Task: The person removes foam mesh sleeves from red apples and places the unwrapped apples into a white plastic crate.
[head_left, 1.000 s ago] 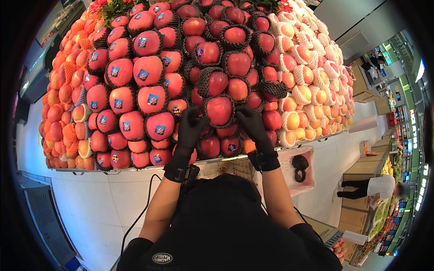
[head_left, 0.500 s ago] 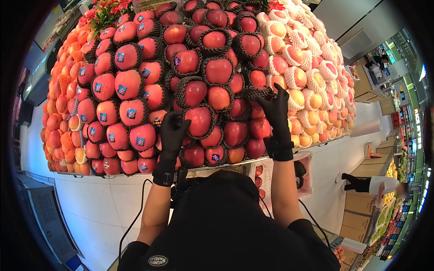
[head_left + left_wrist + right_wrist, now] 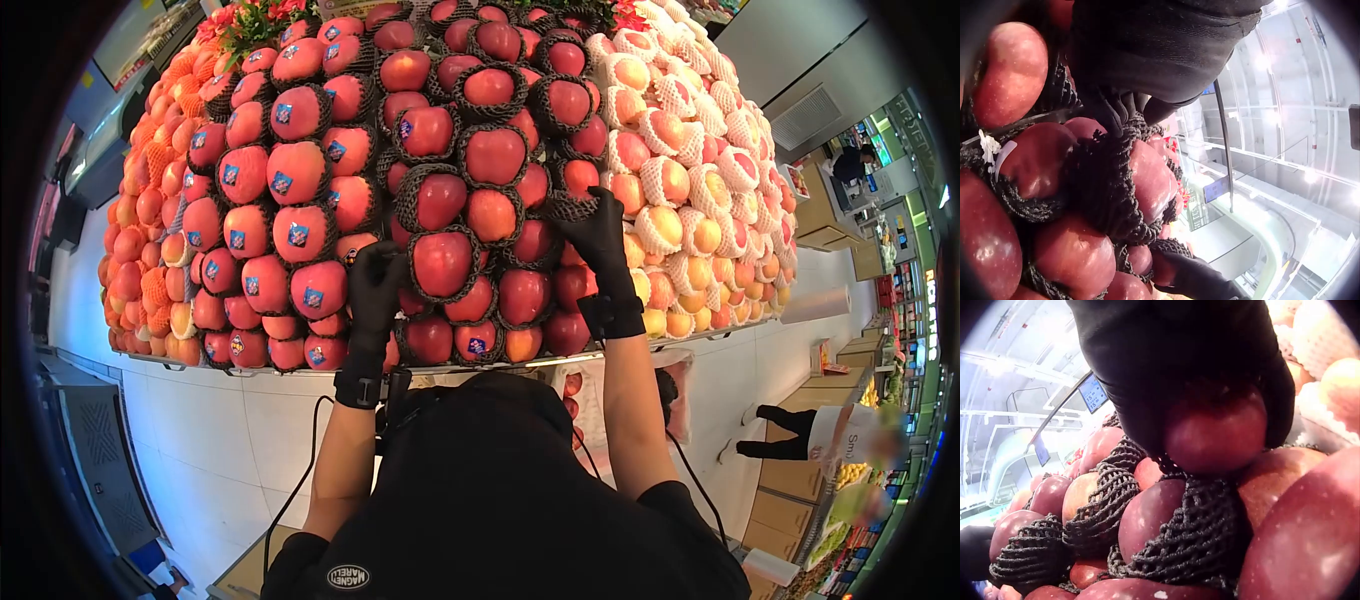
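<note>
Both hands wear black gloves. In the head view my left hand [image 3: 375, 290] is at the left side of a red apple [image 3: 442, 265] in a black net sleeve, near the front of the pile. The left wrist view shows its fingers pinching the edge of the black net [image 3: 1113, 187] around that apple. Farther right, my right hand [image 3: 598, 245] reaches to another netted apple [image 3: 580, 180]. Seen from the right wrist, that hand [image 3: 1191, 369] curls round a red apple [image 3: 1216, 434] just above a black net [image 3: 1194, 537]; its fingertips are partly hidden.
Stickered apples [image 3: 298, 170] fill the left of the sloping display, and white-netted fruit [image 3: 665, 185] the right. Below the front edge is a lined crate [image 3: 620, 400] with several apples. Someone in a white top [image 3: 835, 435] stands in the aisle at right.
My right hand has left the front netted apple, moved right and farther up the pile, and closed round another apple. My left hand stays beside the front apple. The head view has shifted slightly.
</note>
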A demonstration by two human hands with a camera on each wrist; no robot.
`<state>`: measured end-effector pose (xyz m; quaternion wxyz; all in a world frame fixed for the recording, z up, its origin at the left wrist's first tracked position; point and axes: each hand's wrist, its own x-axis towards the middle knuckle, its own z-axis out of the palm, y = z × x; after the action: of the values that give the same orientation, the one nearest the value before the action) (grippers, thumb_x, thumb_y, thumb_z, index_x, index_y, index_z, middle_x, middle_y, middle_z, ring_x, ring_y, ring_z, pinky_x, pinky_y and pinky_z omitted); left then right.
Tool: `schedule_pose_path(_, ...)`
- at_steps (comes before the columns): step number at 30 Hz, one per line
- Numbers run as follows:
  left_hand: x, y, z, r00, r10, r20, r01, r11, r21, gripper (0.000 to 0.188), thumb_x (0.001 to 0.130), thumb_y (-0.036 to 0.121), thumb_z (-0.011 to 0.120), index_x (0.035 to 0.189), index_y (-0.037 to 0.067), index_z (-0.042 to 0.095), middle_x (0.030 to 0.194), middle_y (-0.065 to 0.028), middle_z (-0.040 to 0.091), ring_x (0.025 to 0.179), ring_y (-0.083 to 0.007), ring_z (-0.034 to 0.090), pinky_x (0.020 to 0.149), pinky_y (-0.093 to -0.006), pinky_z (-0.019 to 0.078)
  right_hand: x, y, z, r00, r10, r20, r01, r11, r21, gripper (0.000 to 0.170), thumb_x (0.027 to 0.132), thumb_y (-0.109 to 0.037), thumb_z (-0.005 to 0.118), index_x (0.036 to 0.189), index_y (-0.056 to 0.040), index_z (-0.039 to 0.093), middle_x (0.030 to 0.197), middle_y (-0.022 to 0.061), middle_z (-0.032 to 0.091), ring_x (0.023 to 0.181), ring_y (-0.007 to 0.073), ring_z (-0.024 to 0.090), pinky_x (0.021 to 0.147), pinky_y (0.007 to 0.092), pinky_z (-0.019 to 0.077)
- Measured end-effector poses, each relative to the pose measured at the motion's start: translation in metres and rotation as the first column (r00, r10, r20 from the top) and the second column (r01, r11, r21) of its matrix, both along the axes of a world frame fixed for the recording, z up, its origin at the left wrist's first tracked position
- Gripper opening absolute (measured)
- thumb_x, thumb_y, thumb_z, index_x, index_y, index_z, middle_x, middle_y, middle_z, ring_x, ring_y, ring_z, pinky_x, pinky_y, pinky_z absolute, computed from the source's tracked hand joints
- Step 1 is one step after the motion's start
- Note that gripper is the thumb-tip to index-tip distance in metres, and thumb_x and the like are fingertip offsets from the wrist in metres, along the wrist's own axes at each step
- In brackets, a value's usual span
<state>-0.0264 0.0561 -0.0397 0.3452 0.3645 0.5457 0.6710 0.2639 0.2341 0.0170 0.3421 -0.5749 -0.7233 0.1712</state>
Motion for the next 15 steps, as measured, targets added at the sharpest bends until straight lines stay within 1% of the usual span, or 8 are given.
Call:
schedule_pose_path(1,-0.002,-0.001,0.0,1.0,0.01,0.01,-0.01,1.0,0.014,0.023,0.087,0.005,0.065,0.109,0.003,0.056,0.095,-0.0023,0.06,0.085,-0.0095,0.057,0.072,-0.0229,0.0485,0.002,-0.002,0.0,1.0,-0.003,-0.025,0.003,1.0,0.011,0.088,0.054,-0.037,0.089,0.121,0.0069,0.05,0.114,0.0258,0.056,0.108,0.0347,0.055,0.09,0.0423,0.0478)
schedule_pose_path(4,-0.009,-0.002,0.011,0.999,0.028,0.037,-0.031,0.997,0.067,0.021,0.089,0.004,0.062,0.109,0.003,0.056,0.096,-0.004,0.06,0.085,-0.011,0.058,0.069,-0.0238,0.0497,0.009,-0.001,0.002,0.984,0.076,-0.162,-0.091,0.992,-0.087,0.09,0.056,-0.034,0.087,0.124,0.0086,0.045,0.117,0.0269,0.051,0.107,0.0372,0.054,0.091,0.0431,0.0473)
schedule_pose_path(6,-0.012,-0.004,0.024,0.999,0.027,0.045,-0.032,0.994,0.106,0.02,0.089,0.004,0.061,0.109,0.003,0.055,0.097,-0.0049,0.06,0.085,-0.012,0.059,0.068,-0.0245,0.0504,0.005,-0.009,0.01,0.989,0.062,-0.134,-0.069,0.996,-0.048,0.087,0.057,-0.031,0.086,0.123,0.0079,0.045,0.118,0.0242,0.051,0.107,0.034,0.055,0.09,0.0415,0.0479)
schedule_pose_path(7,-0.011,-0.006,0.031,0.996,0.017,0.093,-0.028,0.992,0.121,0.02,0.089,0.004,0.06,0.109,0.002,0.055,0.098,-0.0057,0.06,0.086,-0.013,0.059,0.068,-0.0255,0.0514,0.004,-0.014,0.014,0.991,0.054,-0.12,-0.058,0.998,-0.03,0.085,0.058,-0.03,0.086,0.123,0.0076,0.045,0.118,0.0228,0.051,0.107,0.0324,0.055,0.09,0.0407,0.0482)
schedule_pose_path(9,-0.001,-0.005,0.052,0.983,-0.013,0.185,-0.016,0.988,0.154,0.02,0.09,0.003,0.059,0.109,0.001,0.055,0.099,-0.0073,0.06,0.087,-0.0149,0.061,0.07,-0.0275,0.0533,-0.007,-0.025,0.024,0.942,0.145,-0.303,-0.157,0.987,-0.016,0.082,0.06,-0.025,0.086,0.123,0.0053,0.044,0.118,0.0199,0.05,0.107,0.0281,0.054,0.089,0.0387,0.0483)
schedule_pose_path(10,0.002,-0.005,0.06,0.979,-0.048,0.2,0.018,0.988,0.153,0.02,0.09,0.003,0.059,0.109,0.001,0.056,0.1,-0.0086,0.061,0.089,-0.0163,0.061,0.074,-0.0285,0.0528,-0.014,-0.032,0.031,0.901,0.185,-0.392,-0.202,0.979,-0.002,0.08,0.061,-0.023,0.086,0.123,0.0041,0.044,0.118,0.0184,0.05,0.107,0.026,0.054,0.089,0.0377,0.0484)
schedule_pose_path(13,0.009,0.001,0.073,0.957,-0.177,0.23,0.141,0.976,0.164,0.022,0.091,0.006,0.056,0.112,0.0,0.055,0.104,-0.012,0.061,0.094,-0.0205,0.062,0.086,-0.0318,0.0517,-0.048,-0.064,0.078,0.722,0.271,-0.637,-0.413,0.907,-0.081,0.078,0.062,-0.016,0.086,0.124,0.0003,0.042,0.118,0.0141,0.049,0.107,0.0214,0.053,0.089,0.0354,0.0482)
schedule_pose_path(15,0.014,0.008,0.077,0.93,-0.284,0.234,0.242,0.951,0.194,0.026,0.093,0.008,0.053,0.118,0.0,0.053,0.108,-0.0137,0.06,0.097,-0.0233,0.063,0.09,-0.0346,0.0518,-0.061,-0.07,0.076,0.744,0.382,-0.548,-0.434,0.9,0.038,0.078,0.061,-0.014,0.086,0.124,-0.0016,0.042,0.118,0.013,0.049,0.107,0.021,0.053,0.09,0.0353,0.0475)
